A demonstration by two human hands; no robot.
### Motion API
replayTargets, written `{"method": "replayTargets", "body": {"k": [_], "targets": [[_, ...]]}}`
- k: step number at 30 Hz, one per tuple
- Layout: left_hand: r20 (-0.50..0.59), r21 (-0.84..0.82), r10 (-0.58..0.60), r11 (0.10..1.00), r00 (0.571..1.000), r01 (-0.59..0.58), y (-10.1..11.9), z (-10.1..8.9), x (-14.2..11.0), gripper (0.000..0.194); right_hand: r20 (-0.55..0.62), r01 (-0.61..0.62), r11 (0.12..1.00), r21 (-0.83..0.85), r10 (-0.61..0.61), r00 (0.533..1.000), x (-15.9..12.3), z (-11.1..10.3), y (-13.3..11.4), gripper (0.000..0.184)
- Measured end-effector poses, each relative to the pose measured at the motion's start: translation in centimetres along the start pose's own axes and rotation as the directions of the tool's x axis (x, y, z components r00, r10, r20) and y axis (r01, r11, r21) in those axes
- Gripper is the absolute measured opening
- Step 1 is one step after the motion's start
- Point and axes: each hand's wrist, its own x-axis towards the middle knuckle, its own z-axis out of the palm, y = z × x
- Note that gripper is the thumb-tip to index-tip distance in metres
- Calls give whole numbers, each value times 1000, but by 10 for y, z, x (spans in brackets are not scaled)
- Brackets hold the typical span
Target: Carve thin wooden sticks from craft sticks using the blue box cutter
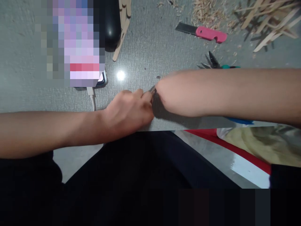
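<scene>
My left hand (pixel 130 110) rests near the front edge of the grey table (pixel 145 47), curled into a fist. Its fingertips pinch a small shiny thing (pixel 153 90) that I cannot name. My right arm comes in from the right. My right hand (pixel 168 94) is bent down at the wrist, so its fingers are hidden. It meets the left fingertips at the shiny thing.
A pink utility knife (pixel 204 33) and teal-handled pliers (pixel 215 62) lie behind my right arm. Wooden sticks (pixel 270 22) and shavings (pixel 207 12) fill the back right. A phone (pixel 103 80) with a white cable (pixel 92 99), a black object (pixel 110 25) and more sticks (pixel 122 31) are at the back left.
</scene>
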Motion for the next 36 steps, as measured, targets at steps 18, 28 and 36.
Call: {"method": "replayTargets", "body": {"k": [18, 28, 36], "targets": [[107, 21, 16, 1000, 994, -19, -11, -12, 6, 41, 97, -154, 969, -195, 175, 980, -42, -1, -5, 37], [183, -98, -29, 994, 983, 47, -12, -15, 10, 40, 119, -139, 962, -236, 170, 978, -43, -2, -7, 40], [119, -158, -33, 986, 992, 51, -14, -10, 6, 35, 132, -134, 963, -236, 168, 977, -41, -1, -6, 41]]}}
